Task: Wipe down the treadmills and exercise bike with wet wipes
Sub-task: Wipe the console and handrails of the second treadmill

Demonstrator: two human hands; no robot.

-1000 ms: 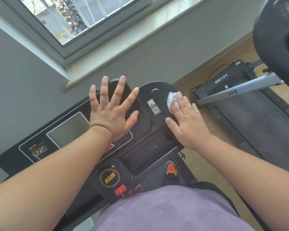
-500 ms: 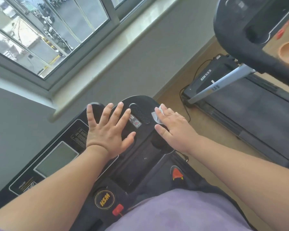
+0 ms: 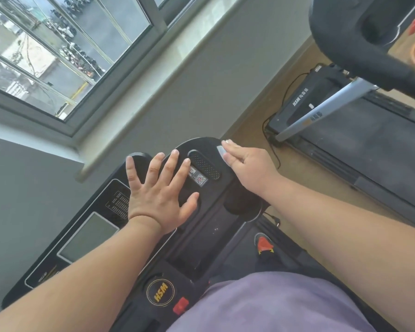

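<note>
A black treadmill console (image 3: 216, 226) with a grey screen (image 3: 88, 237) and an HSM logo lies below me. My left hand (image 3: 158, 197) rests flat on its middle, fingers spread, holding nothing. My right hand (image 3: 248, 165) presses a white wet wipe (image 3: 222, 153) against the console's far right edge, beside a speaker grille (image 3: 205, 165). Most of the wipe is hidden under my fingers.
A second treadmill (image 3: 369, 149) stands to the right, with a silver upright (image 3: 326, 109) and a black console bar (image 3: 369, 51) overhead. A cable lies on the wooden floor (image 3: 249, 133) between the machines. A window (image 3: 65, 49) and sill sit above the grey wall. A red shoe (image 3: 265, 244) shows below.
The view has tilted and swung right. My right hand slid the wipe out toward the console's far right edge, and my left hand moved right across the console.
</note>
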